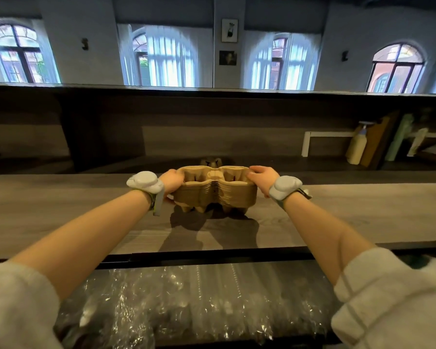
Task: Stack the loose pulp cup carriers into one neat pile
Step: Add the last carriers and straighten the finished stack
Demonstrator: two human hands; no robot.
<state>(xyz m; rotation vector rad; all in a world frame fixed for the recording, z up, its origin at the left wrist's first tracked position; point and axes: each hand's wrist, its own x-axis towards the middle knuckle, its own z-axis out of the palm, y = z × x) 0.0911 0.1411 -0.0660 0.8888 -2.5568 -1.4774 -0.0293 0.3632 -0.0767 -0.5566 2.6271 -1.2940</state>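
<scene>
A pile of brown pulp cup carriers (214, 191), nested one inside another, is held a little above the grey wooden counter (60, 210); its shadow falls on the wood below. My left hand (172, 182) grips the pile's left end and my right hand (263, 178) grips its right end. Both wrists wear grey bands. Just behind the pile, another brown pulp piece (211, 161) peeks out, mostly hidden.
Clear plastic-wrapped packs (186, 298) fill the space under the counter's near edge. At the back right stand a white frame (325, 139), a cream bottle (358, 149), wooden boards (378, 139) and a green board. A higher ledge runs behind the counter, with arched windows beyond.
</scene>
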